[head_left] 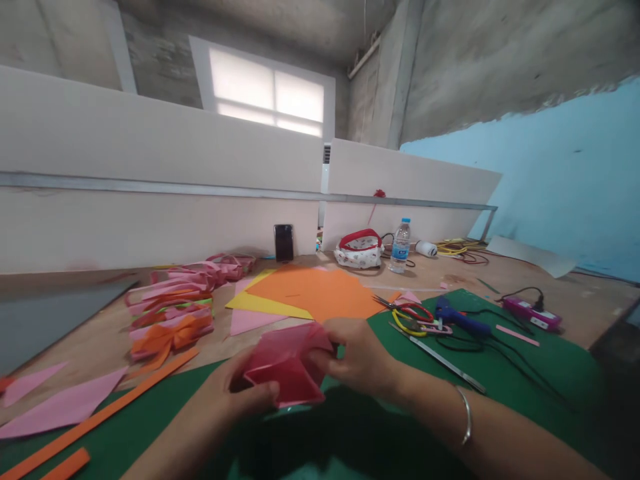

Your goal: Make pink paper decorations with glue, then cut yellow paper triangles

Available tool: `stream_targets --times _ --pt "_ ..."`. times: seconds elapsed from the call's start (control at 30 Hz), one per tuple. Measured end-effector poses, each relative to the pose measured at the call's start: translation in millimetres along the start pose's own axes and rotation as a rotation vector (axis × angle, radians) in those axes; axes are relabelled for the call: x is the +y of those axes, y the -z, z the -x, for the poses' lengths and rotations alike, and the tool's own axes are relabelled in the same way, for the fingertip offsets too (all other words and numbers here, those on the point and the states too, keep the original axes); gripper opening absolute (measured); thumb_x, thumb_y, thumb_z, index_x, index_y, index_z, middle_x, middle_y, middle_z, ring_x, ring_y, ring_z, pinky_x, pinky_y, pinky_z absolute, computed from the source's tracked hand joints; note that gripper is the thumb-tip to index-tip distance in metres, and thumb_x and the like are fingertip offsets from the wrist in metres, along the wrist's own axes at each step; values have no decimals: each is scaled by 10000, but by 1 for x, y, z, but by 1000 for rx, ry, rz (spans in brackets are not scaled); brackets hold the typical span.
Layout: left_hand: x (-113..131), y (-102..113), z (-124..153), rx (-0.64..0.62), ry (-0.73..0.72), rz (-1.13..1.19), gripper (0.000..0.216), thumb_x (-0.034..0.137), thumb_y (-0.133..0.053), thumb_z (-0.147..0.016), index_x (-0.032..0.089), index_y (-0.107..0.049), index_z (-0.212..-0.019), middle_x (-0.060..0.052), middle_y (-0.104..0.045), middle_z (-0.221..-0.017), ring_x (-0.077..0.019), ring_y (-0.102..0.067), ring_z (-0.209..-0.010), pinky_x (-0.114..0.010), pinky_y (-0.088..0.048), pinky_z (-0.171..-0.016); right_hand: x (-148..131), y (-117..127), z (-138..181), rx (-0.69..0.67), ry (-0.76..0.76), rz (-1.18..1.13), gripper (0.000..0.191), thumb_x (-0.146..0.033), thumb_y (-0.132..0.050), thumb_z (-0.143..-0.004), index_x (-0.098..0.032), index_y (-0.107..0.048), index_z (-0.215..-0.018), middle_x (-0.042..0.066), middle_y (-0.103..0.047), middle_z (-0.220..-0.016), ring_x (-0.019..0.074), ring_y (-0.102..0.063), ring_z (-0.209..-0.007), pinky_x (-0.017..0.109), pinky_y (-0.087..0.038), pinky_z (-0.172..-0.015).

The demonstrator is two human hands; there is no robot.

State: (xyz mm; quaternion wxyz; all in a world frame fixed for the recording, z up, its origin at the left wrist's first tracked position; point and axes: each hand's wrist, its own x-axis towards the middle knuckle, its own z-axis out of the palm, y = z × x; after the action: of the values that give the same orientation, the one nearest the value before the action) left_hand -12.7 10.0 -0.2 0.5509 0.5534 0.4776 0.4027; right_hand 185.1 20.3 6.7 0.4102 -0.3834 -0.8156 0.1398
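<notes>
Between my two hands is a folded pink-red piece, box-like with an open side, of paper or thin felt (287, 357). My left hand (245, 387) grips its left side, thumb in front and fingers behind. At its upper right edge, my right hand (347, 353) pinches the material, with fingertips partly inside the fold. Under them lies a dark green mat (510, 373). Just beyond the piece are orange sheets (320, 290), a yellow sheet (265, 303) and a pink sheet (255, 321).
Scissors (413, 317), a blue glue gun (463, 319) and a metal ruler (445, 360) lie at right, near a purple power strip (533, 313). Pink ribbon loops (173, 287) and orange strips (110, 413) lie left. Behind stand a phone (284, 243), pouch (359, 252) and bottle (401, 248).
</notes>
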Motion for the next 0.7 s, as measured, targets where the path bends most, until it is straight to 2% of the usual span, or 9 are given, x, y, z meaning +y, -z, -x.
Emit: stream_targets --times 0.1,0.2,0.27,0.4,0.5,0.6,0.7 --pt "-6 1 -4 0 30 42 516 281 -662 -533 252 -574 -1040 43 -720 -736 -202 -628 -675 -265 -448 -607 1 -3 0 30 56 64 266 -142 -557 -705 -185 -357 -536 -49 -388 -565 90 -353 -541 227 -269 -525" --pt "-5 1 -3 -4 25 62 526 238 -615 -501 260 -562 -1023 77 -698 -683 -175 -616 -636 -230 -424 -564 2 -4 -1 52 98 102 271 -131 -535 -707 -193 -332 -539 -49 -369 -567 96 -340 -545 231 -264 -526" --pt "-2 0 -1 28 -4 20 505 228 -596 -489 252 -560 -992 76 -690 -689 -174 -606 -656 -226 -436 -588 3 -5 -1 61 124 113 253 -131 -526 -724 -194 -359 -544 -43 -392 -572 99 -356 -547 227 -281 -527" --pt "9 -1 6 113 -73 -214 441 274 -563 -532 236 -557 -971 44 -653 -693 -202 -587 -691 -252 -441 -599 6 -8 0 15 228 103 167 -163 -539 -773 -186 -502 -612 -19 -519 -596 111 -462 -590 213 -356 -573" --pt "14 -4 11 156 -107 -318 479 318 -525 -590 232 -522 -1061 11 -638 -836 -221 -604 -771 -307 -459 -709 7 -9 2 -2 315 123 143 -196 -525 -833 -178 -586 -704 12 -605 -645 133 -527 -646 223 -400 -609" --pt "10 -3 10 226 -188 -426 494 409 -514 -660 226 -489 -1119 -38 -600 -1007 -248 -605 -857 -388 -450 -820 9 -9 1 11 333 156 137 -194 -519 -857 -172 -616 -763 24 -633 -674 136 -547 -647 224 -418 -602" --pt "-5 6 1 331 -294 -450 520 451 -512 -700 247 -450 -1174 -28 -591 -1022 -237 -613 -864 -364 -495 -780 9 -10 0 -63 337 217 76 -202 -565 -844 -163 -626 -819 31 -662 -742 137 -582 -705 224 -440 -656"
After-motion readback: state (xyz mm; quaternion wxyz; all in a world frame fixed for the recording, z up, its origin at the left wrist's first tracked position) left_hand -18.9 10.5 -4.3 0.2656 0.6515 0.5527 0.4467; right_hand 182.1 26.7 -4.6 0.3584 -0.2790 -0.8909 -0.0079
